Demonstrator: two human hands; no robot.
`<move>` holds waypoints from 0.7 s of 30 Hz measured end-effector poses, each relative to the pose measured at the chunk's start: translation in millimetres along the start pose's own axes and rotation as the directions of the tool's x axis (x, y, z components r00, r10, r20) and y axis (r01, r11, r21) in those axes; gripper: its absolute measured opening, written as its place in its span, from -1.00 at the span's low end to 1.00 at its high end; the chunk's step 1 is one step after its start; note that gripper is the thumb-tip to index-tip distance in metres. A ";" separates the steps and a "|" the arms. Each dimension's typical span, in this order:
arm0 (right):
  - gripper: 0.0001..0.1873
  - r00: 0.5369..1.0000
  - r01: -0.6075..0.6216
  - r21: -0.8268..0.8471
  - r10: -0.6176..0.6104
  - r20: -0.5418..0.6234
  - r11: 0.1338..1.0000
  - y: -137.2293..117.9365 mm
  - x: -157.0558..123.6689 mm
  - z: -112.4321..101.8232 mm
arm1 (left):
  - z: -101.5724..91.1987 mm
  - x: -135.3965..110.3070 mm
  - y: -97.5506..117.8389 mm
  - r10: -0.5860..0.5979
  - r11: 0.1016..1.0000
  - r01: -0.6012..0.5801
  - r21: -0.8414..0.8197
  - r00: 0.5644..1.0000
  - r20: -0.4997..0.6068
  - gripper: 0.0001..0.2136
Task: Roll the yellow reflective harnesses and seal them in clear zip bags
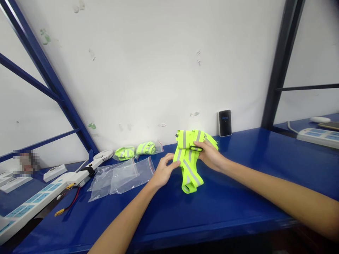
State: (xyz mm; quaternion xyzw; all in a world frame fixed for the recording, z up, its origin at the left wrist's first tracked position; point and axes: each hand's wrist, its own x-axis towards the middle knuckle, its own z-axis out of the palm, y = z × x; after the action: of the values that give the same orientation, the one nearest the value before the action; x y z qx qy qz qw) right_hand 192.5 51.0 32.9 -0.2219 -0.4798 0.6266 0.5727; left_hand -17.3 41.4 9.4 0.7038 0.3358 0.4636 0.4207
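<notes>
Head view: third reflective vest [189, 173] loose in both hands

Vest sits bunched mid-tabletop [225, 208], unbagged. Left hand [164, 171] pinches its near-left edge; right hand [210, 155] pinches the strap at a black buckle [196, 148]. Far left, two bundled vests [124, 153] [146, 148] look bagged already; flat clear bags [119, 178] lie nearer (seemingly unfilled). Open room near and right; tabletop's far edge meets a white wall [169, 63].

One left hand [162, 171], one right hand [210, 156], one reflective vest [188, 160], two folded vests [125, 153].
</notes>
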 end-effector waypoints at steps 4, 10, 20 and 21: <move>-0.81 0.999 0.001 0.025 0.000 -0.033 1.000 1.3 2.4 -2.8 | -2.1 1.7 -1.3 0.028 0.998 -0.023 0.056 0.996 -0.088 -0.73; -0.81 1.000 -0.022 0.050 0.023 -0.018 0.999 2.2 3.5 -2.4 | 1.6 -2.4 0.7 0.105 0.991 -0.113 -0.071 0.989 -0.105 -0.73; -0.80 0.998 -0.049 0.050 0.051 -0.030 0.998 -0.6 -1.9 2.5 | -2.1 -2.2 -5.0 0.045 0.989 -0.045 -0.143 0.999 0.002 -0.82; -0.80 0.999 -0.042 0.050 0.044 -0.030 0.998 -1.1 -2.1 2.1 | -1.0 -1.6 -5.0 0.015 0.993 -0.013 -0.115 1.000 0.022 -0.82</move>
State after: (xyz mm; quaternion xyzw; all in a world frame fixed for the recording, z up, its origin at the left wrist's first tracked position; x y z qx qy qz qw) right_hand 191.8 48.2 34.2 -0.2276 -0.4504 0.6469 0.5717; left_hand -19.2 42.4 4.5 0.6860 0.2988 0.4771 0.4609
